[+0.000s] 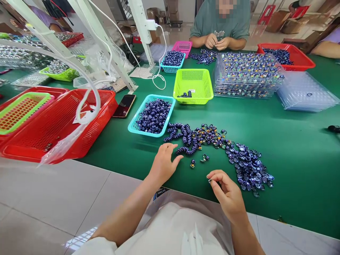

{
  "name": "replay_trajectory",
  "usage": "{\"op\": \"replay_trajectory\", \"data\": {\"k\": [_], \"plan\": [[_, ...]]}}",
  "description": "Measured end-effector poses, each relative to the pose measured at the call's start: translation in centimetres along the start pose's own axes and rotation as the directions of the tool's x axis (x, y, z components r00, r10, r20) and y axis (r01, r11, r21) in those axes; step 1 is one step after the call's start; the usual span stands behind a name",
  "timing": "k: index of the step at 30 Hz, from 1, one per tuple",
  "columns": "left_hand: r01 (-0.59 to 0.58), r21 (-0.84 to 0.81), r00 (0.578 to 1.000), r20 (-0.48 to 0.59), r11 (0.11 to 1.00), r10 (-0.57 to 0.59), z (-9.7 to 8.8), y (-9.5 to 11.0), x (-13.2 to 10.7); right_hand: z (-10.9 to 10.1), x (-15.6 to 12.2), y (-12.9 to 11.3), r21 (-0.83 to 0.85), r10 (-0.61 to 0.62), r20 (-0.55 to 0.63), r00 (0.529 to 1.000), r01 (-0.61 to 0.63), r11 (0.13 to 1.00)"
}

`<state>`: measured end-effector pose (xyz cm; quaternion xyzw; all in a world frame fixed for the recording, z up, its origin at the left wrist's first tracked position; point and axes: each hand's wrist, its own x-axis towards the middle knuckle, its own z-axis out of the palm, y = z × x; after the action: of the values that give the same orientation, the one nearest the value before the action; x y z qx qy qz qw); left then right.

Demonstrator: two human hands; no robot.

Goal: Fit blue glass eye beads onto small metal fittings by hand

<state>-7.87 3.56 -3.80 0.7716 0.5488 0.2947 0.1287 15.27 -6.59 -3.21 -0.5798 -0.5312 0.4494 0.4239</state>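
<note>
My left hand (165,163) is held with thumb and fingers apart, beside a curving row of stacked dark blue, shiny ring-like pieces (187,150). Nothing shows in it. My right hand (227,193) pinches a small dark piece (209,181) between thumb and fingertips; its kind is too small to tell. Between the hands lie two small blue-and-gold pieces, one nearer (192,163) and one farther off (204,158). Beyond them is a loose pile of blue-and-gold pieces (211,135). Flat, glossy blue oval pieces (249,168) are heaped to the right of it.
A light-blue basket (132,125) full of blue pieces and a green basket (193,76) stand ahead. Stacked clear trays (248,76) hold pieces; more clear trays (305,90) lie right. A phone (124,106) and red basket (90,143) are left. A person (220,28) sits opposite.
</note>
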Motion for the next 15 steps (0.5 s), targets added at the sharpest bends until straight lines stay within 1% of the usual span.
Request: {"op": "replay_trajectory", "data": {"k": [4, 7, 11, 13, 14, 15], "plan": [[0.023, -0.033, 0.998, 0.064, 0.999, -0.021, 0.3, -0.9, 0.0, 0.3, 0.1, 0.1, -0.002, -0.008, 0.011, 1.000, 0.008, 1.000], [0.045, -0.049, 0.996, 0.073, 0.998, -0.041, 0.4, -1.1, 0.0, 0.5, 0.3, -0.2, -0.007, -0.009, 0.029, 1.000, 0.009, 1.000], [0.118, -0.105, 0.991, 0.079, 0.987, -0.109, -0.3, -1.0, 0.1, 0.4, 0.4, -0.4, -0.015, -0.010, 0.033, 0.999, 0.010, 1.000], [0.161, -0.205, 0.986, 0.065, 0.965, -0.151, -0.8, -0.6, -0.1, 0.3, 0.4, -0.3, -0.015, -0.012, 0.023, 1.000, 0.012, 1.000], [0.184, -0.287, 0.983, 0.072, 0.940, -0.170, -0.9, -0.3, -0.3, 0.3, 0.4, -0.3, -0.011, -0.016, 0.010, 1.000, 0.016, 1.000], [0.214, -0.391, 0.977, 0.098, 0.895, -0.191, -1.1, 0.2, -0.5, 0.4, 0.4, -0.4, -0.001, -0.023, -0.009, 1.000, 0.023, 1.000]]}}
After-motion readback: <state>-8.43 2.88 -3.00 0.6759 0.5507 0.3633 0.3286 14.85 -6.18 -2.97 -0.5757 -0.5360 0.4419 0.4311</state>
